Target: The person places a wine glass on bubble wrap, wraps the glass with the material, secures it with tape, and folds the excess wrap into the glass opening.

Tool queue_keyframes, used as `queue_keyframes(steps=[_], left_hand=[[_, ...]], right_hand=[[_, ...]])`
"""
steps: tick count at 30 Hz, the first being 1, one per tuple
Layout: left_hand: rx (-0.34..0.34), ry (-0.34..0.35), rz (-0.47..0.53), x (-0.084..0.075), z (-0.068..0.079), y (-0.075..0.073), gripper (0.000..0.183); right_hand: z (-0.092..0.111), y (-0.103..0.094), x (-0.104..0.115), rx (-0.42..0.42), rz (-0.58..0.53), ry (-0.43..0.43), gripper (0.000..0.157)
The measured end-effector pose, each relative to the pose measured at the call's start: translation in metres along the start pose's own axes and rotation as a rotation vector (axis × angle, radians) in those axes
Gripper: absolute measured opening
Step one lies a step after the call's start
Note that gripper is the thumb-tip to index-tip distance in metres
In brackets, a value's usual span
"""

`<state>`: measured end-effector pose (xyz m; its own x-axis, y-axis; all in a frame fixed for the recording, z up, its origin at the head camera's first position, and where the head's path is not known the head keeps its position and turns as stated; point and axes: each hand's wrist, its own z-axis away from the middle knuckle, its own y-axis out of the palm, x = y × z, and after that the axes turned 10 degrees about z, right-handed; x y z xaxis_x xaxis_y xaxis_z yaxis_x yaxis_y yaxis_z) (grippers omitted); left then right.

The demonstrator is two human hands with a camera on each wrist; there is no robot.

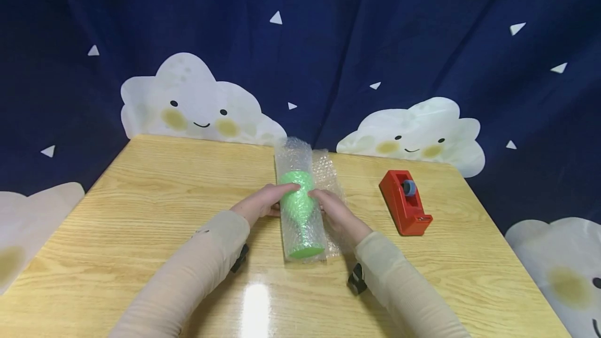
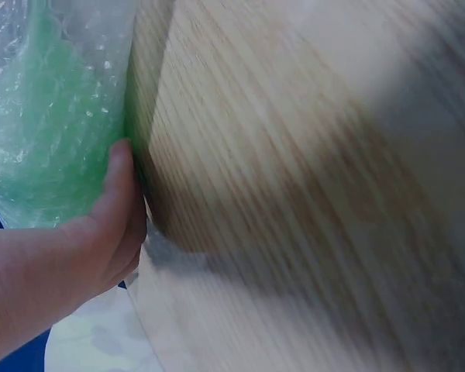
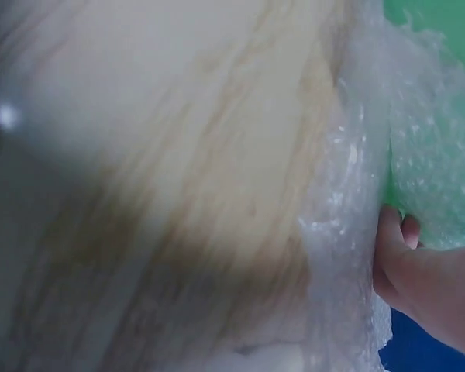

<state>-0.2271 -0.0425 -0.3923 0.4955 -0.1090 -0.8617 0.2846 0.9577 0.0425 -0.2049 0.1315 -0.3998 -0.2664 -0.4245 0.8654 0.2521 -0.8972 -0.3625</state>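
Observation:
A green goblet [image 1: 300, 207] lies on its side inside clear bubble wrap [image 1: 295, 153], its round foot towards me and its bowl pointing away. From the left, my left hand [image 1: 264, 203] holds the wrapped bowl, thumb on top and fingers down along the side. My right hand [image 1: 335, 213] grips the opposite side of the same bowl, thumb also on top. In the left wrist view the left hand [image 2: 89, 240] presses against the wrapped side. Seen from the right wrist, a loose flap of wrap [image 3: 345, 201] spreads on the table beside the right hand [image 3: 422, 275]. Some fingertips are hidden.
On the right of the wooden table [image 1: 178, 186] stands a red tape dispenser [image 1: 404, 205] with a blue-cored roll. More bubble wrap [image 1: 326, 168] lies flat just right of the goblet. A dark blue curtain [image 1: 319, 30] with cloud shapes hangs behind the far edge.

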Motion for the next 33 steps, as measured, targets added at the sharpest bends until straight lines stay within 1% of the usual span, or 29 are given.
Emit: queue_keyframes(steps=[3,5,8,11,16,20,24,27,30,33], left_hand=[[0.005,0.013,-0.003,-0.0016,0.0012,0.0023,0.06],[0.007,0.019,-0.003,-0.0033,0.0029,0.0038,0.064],[0.011,0.019,0.001,-0.0043,0.0054,0.0052,0.071],[0.004,0.02,-0.002,-0.0052,0.0074,0.0056,0.08],[0.001,0.021,-0.017,-0.006,0.0061,0.0056,0.085],[-0.001,-0.003,-0.016,-0.0066,0.0036,0.0051,0.09],[-0.002,-0.006,-0.017,-0.0072,0.0032,0.0059,0.087],[0.009,-0.008,-0.022,-0.0062,0.0033,0.0058,0.077],[0.043,-0.016,-0.016,-0.0062,0.0046,0.003,0.069],[0.097,-0.022,-0.023,-0.0056,0.0066,-0.0001,0.067]], right_hand=[[0.0021,-0.0005,-0.0006,-0.033,-0.003,0.025,0.048],[0.0029,-0.0008,-0.0013,-0.05,0.001,0.04,0.048],[0.0039,-0.0012,-0.0028,-0.082,0.073,0.044,0.048],[0.0044,-0.0023,-0.004,-0.077,0.098,0.035,0.052],[0.0054,-0.0058,-0.0031,-0.022,0.024,0.026,0.055],[0.0058,-0.006,-0.0025,-0.029,0.028,0.03,0.055],[0.0067,-0.0064,-0.0031,-0.038,0.04,0.037,0.053],[0.0084,-0.0074,-0.0047,-0.012,0.035,0.031,0.05],[0.0082,-0.0083,-0.0062,0.031,0.038,0.016,0.052],[0.0071,-0.0099,-0.0086,0.076,0.043,0.019,0.056]])
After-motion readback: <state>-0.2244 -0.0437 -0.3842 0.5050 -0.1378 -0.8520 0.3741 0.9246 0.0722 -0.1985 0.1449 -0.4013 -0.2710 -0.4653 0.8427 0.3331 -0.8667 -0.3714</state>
